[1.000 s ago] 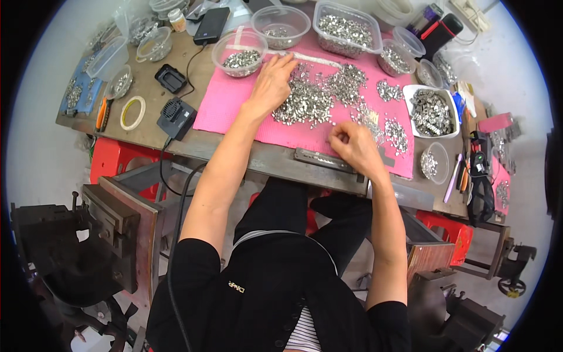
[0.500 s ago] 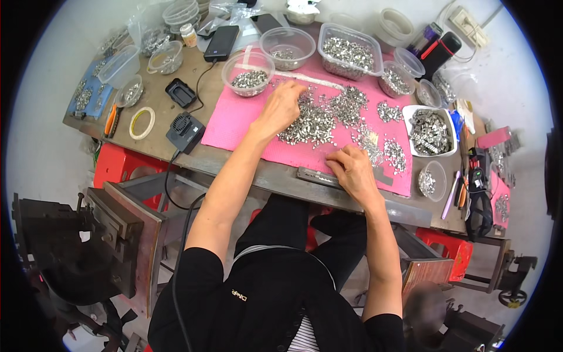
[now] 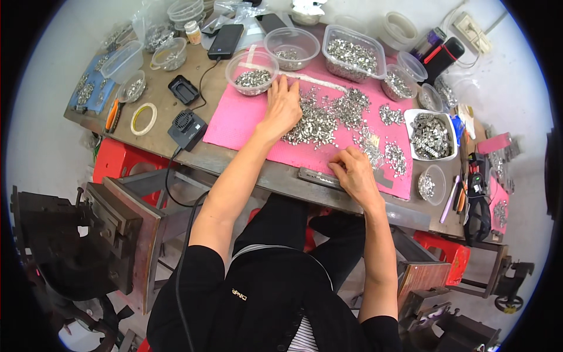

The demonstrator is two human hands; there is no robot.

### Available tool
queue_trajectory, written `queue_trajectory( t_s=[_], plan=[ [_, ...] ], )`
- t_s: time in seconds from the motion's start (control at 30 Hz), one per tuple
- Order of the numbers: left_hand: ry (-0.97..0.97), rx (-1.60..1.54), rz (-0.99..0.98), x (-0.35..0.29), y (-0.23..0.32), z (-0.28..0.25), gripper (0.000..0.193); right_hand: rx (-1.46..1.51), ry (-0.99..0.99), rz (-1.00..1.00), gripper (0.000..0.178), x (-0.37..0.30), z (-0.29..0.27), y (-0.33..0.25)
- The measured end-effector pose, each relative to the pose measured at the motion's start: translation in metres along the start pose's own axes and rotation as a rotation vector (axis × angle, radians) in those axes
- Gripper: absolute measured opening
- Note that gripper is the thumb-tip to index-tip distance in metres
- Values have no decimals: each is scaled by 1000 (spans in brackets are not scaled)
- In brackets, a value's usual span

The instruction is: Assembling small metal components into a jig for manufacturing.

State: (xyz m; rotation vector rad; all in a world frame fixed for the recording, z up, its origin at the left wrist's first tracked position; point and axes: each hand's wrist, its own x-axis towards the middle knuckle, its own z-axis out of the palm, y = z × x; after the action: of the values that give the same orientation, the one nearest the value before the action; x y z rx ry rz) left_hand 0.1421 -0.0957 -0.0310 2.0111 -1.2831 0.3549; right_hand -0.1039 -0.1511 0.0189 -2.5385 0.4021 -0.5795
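Your left hand (image 3: 284,110) slid over toward the clear bowl (image 3: 250,62), fingers loosely spread; can't tell if they've got anything. Metal pile (image 3: 316,125) sits down-right of that bowl. Right hand (image 3: 356,176), farther down-right of it, is narrowly pinched, contents hidden. Light fingertips should avoid scattering imo.

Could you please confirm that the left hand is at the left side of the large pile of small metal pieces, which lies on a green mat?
Not quite: the head view shows that the mat is pink, not green. The left hand is indeed at the left side of the large pile of small metal pieces.
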Motion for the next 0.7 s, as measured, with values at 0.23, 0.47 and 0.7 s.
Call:
queue_trajectory(
  t_s=[0.23, 0.47, 0.7],
  plan=[
    [-119, -252, 155, 11, 4, -8, 52, 4, -53, 24, 10, -5, -1, 2],
    [-297, -215, 264, 12, -14, -14, 51, 4, -117, -19, 10, -2, -10, 0],
    [-209, -154, 215, 3, -15, -36, 27, 18, -57, 77, 10, -1, -14, 1]
  ],
)
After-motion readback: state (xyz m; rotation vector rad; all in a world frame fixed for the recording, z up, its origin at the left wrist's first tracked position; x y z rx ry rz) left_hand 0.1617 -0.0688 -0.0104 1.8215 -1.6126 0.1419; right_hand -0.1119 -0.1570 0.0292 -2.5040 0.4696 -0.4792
